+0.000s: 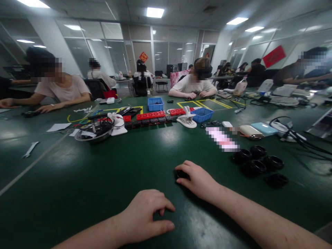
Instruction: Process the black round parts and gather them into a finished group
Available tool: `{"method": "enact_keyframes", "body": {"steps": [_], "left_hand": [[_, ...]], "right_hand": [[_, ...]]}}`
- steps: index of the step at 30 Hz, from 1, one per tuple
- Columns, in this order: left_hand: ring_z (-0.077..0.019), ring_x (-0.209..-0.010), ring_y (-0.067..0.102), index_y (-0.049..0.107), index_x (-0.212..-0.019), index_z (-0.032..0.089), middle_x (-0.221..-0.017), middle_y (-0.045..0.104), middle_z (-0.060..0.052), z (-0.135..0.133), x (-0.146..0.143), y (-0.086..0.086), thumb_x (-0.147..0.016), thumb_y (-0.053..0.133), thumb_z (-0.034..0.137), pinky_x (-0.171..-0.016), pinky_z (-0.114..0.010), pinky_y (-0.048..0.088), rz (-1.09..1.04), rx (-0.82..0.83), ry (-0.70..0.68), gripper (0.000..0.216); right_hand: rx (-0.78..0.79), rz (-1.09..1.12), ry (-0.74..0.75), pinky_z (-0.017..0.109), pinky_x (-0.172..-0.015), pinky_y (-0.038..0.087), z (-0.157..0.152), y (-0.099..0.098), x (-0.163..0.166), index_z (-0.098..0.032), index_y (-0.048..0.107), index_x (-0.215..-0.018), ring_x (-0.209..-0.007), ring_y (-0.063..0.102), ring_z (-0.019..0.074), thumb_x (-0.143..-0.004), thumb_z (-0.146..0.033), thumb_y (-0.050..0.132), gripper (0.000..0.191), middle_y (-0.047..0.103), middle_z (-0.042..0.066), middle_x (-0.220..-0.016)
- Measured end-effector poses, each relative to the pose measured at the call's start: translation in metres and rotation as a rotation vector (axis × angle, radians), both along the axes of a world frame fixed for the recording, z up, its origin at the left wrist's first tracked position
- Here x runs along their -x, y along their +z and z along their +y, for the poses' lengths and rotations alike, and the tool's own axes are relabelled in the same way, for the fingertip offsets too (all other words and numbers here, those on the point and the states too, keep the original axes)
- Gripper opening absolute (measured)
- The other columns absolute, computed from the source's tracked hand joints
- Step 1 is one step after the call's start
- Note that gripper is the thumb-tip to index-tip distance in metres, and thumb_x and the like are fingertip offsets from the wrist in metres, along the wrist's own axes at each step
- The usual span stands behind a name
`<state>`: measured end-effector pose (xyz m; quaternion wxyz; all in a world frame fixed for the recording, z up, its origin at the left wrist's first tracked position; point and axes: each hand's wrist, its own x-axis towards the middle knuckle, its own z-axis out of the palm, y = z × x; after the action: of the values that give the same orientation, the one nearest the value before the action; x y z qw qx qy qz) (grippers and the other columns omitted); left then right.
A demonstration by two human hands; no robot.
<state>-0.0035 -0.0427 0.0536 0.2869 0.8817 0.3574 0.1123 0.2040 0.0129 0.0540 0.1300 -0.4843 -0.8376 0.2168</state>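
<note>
My right hand [198,180] is closed around a small black part [183,174], mostly hidden by the fingers, low over the green tabletop [103,173]. It looks dark like the round pieces on the right, but its exact kind does not show. My left hand [150,214] is nearer to me, fingers curved and thumb apart, with nothing between them. To the right of my hands sit several black ring-shaped parts [255,167] with open centres, grouped close together. One of them, a black ring [277,180], lies a little nearer to me than the others.
Across the table lie a clear bowl [89,137] of cables, red power strips [150,115], a white clip stand [187,119] and blue bins [202,114]. A wrench [30,149] lies at left. Cables [293,133] and a light-blue case [266,128] are at right. People sit opposite and on both sides.
</note>
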Motion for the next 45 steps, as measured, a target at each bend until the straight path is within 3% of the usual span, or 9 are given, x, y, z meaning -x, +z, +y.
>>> {"method": "enact_keyframes", "body": {"steps": [8,12,21,29,35,45], "left_hand": [[-0.0137,-0.066,0.054,0.064,-0.096,0.022,-0.071,0.058,0.003,-0.003,-0.001,0.001,-0.077,0.065,0.035,-0.062,-0.023,0.036,-0.002,-0.019,0.005,0.023],[-0.0132,-0.066,0.054,0.065,-0.096,0.022,-0.071,0.058,0.003,-0.003,-0.001,0.002,-0.077,0.065,0.035,-0.061,-0.022,0.036,0.010,-0.028,-0.001,0.023],[-0.0132,-0.067,0.054,0.065,-0.096,0.021,-0.071,0.057,0.003,-0.005,0.000,0.003,-0.078,0.064,0.034,-0.061,-0.021,0.037,0.021,-0.058,-0.005,0.022],[-0.0139,-0.070,0.056,0.064,-0.096,0.022,-0.072,0.057,0.002,-0.008,0.001,0.004,-0.080,0.062,0.036,-0.063,-0.022,0.038,0.026,-0.073,-0.019,0.022],[-0.0142,-0.071,0.056,0.064,-0.098,0.023,-0.074,0.058,0.002,-0.007,0.002,0.005,-0.081,0.059,0.038,-0.064,-0.023,0.038,0.036,-0.072,-0.024,0.023],[-0.0142,-0.072,0.056,0.063,-0.099,0.023,-0.075,0.057,0.003,-0.009,0.000,0.006,-0.082,0.059,0.036,-0.063,-0.023,0.038,0.059,-0.070,-0.018,0.022]], "right_hand": [[-0.086,-0.068,-0.073,0.028,-0.079,0.046,0.008,-0.003,0.002,-0.019,0.058,-0.106,-0.089,0.058,0.0171,-0.079,-0.029,0.061,0.028,0.056,0.005,-0.102],[-0.114,-0.141,-0.165,0.033,-0.079,0.048,0.017,-0.001,0.000,-0.016,0.055,-0.108,-0.091,0.057,0.0179,-0.085,-0.031,0.055,0.027,0.056,0.007,-0.106],[-0.119,-0.277,-0.343,0.038,-0.079,0.049,0.025,0.001,-0.029,-0.015,0.052,-0.111,-0.094,0.056,0.0182,-0.089,-0.030,0.049,0.026,0.054,0.008,-0.111],[-0.111,-0.299,-0.385,0.036,-0.078,0.049,0.005,0.001,-0.058,-0.015,0.053,-0.109,-0.091,0.057,0.0173,-0.089,-0.031,0.050,0.026,0.055,0.007,-0.108],[-0.134,-0.282,-0.403,0.028,-0.077,0.047,-0.019,0.000,-0.078,-0.017,0.057,-0.106,-0.088,0.060,0.0190,-0.084,-0.030,0.053,0.026,0.056,0.009,-0.102],[-0.174,-0.317,-0.407,0.029,-0.067,0.049,-0.060,-0.004,-0.106,-0.018,0.056,-0.106,-0.079,0.061,0.0196,-0.083,-0.030,0.049,0.027,0.056,0.008,-0.101]]}}
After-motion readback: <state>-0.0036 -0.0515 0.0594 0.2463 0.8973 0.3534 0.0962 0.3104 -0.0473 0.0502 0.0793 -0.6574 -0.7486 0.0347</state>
